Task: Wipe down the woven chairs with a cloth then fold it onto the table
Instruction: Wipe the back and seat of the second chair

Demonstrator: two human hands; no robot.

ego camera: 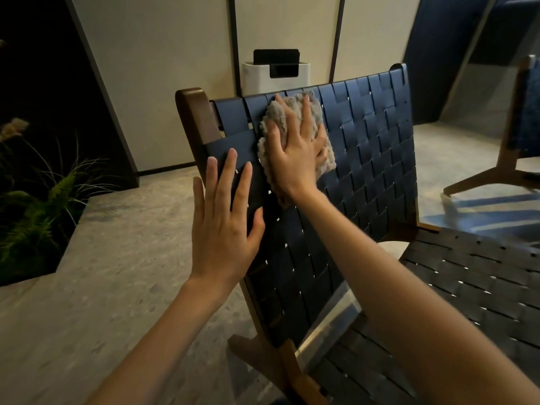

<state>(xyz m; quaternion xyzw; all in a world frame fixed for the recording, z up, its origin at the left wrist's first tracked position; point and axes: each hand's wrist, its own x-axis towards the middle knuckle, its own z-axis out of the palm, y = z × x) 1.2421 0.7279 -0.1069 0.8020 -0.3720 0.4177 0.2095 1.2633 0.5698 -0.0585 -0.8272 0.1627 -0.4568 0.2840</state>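
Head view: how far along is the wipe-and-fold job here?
Done: nothing provably finished. In hand: the right hand presses the cloth flat on the near chair's upper backrest; the left hand rests flat on its left side. Left, probably: the seat, the second chair, then folding; no table shows.

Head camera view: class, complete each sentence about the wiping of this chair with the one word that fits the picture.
1. The right hand presses a fluffy cloth near the ____ of the woven backrest.
2. The left hand lies against the backrest with its fingers ____, not curled.
3. The chair's frame is made of ____.

Missing words: top; straight; wood.
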